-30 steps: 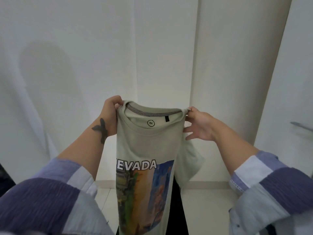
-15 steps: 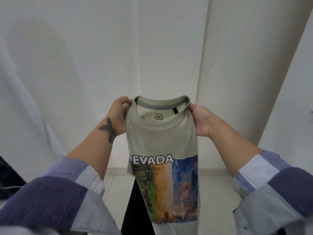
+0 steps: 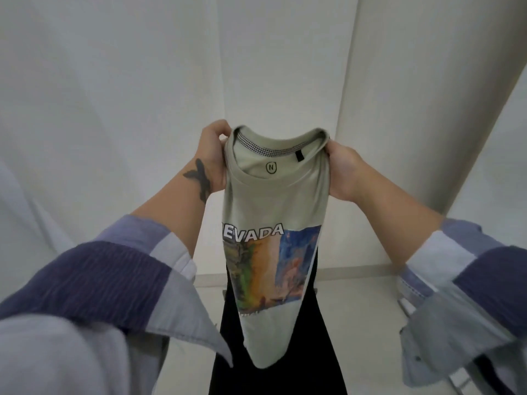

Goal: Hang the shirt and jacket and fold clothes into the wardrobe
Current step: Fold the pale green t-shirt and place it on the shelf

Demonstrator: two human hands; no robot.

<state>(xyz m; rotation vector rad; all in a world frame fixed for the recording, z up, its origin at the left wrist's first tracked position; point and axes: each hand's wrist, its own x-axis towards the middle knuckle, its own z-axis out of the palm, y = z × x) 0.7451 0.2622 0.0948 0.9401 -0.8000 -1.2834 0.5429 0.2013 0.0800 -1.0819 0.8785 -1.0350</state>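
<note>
Grips (image 3: 212, 155) (image 3: 343, 169) pinching T-shirt (image 3: 273, 201) shoulders

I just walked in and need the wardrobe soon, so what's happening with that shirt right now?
A person is holding a pale green T-shirt up in the air by its top corners, the left hand gripping one side of the collar and the right hand the other. The sides are folded in, so it hangs as a narrow strip with its printed front facing the camera. It is not on a hanger or a shelf yet. White panels stand in front.
</note>
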